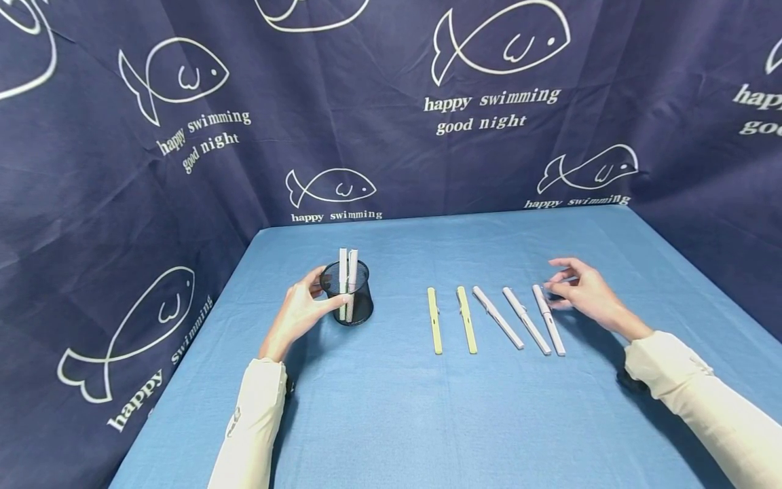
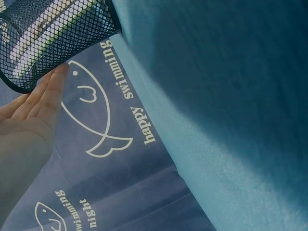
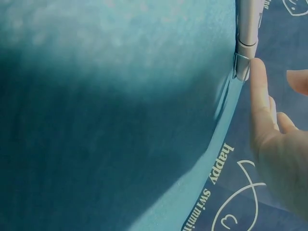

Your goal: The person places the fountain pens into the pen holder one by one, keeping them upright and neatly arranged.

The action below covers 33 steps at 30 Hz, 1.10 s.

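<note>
I read "happy swimming good night" on cloth [image 1: 391,122], upper frame
Centre-left, my left hand [image 1: 301,305] grips a mesh cup [image 1: 364,303]; right, my right hand's [image 1: 589,293] fingers gape beside a pale pen [image 1: 548,319].

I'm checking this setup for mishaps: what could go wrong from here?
The mesh cup might tip if the left hand, holding its side, jerks. The right hand, close to the rightmost pale pen, could knock it into the neighbouring pale pen.

One mesh cup [image 1: 363,305], seven pens
Inside the cup, two white-capped pens [image 1: 343,272]; right of it, two yellow pens [image 1: 434,320], three pale pink pens [image 1: 497,318].
</note>
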Available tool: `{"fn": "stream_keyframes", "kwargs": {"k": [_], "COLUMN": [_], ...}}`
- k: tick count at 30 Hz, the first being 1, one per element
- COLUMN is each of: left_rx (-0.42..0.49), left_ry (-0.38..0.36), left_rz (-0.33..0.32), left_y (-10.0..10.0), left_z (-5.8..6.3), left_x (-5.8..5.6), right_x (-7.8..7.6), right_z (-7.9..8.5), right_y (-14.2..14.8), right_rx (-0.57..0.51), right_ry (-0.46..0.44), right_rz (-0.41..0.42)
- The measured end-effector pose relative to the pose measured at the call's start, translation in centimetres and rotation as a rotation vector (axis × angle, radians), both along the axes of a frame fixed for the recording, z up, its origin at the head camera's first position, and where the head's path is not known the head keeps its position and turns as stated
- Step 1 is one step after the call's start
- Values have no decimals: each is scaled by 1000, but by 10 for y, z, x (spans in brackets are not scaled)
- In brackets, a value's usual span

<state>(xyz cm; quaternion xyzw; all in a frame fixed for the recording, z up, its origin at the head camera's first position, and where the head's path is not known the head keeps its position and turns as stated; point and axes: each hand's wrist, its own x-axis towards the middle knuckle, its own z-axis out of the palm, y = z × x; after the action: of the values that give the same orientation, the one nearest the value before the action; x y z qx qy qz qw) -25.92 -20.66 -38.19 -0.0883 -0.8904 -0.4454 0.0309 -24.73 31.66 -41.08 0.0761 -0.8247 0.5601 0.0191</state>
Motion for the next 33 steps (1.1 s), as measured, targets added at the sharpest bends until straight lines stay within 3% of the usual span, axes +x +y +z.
{"fn": "stream_keyframes", "kwargs": {"k": [19, 33], "left_rx": [-1, -5], "left_ry": [-4, -8], "left_rz": [-5, 4], "left_y": [0, 1], "left_z": [1, 2], "left_x": [0, 0], "right_x": [3, 2], "right_z": [1, -1], "right_y": [6, 6], "right_rx": [-22, 6], "right_ry": [-170, -216], "right_rz": [51, 71]}}
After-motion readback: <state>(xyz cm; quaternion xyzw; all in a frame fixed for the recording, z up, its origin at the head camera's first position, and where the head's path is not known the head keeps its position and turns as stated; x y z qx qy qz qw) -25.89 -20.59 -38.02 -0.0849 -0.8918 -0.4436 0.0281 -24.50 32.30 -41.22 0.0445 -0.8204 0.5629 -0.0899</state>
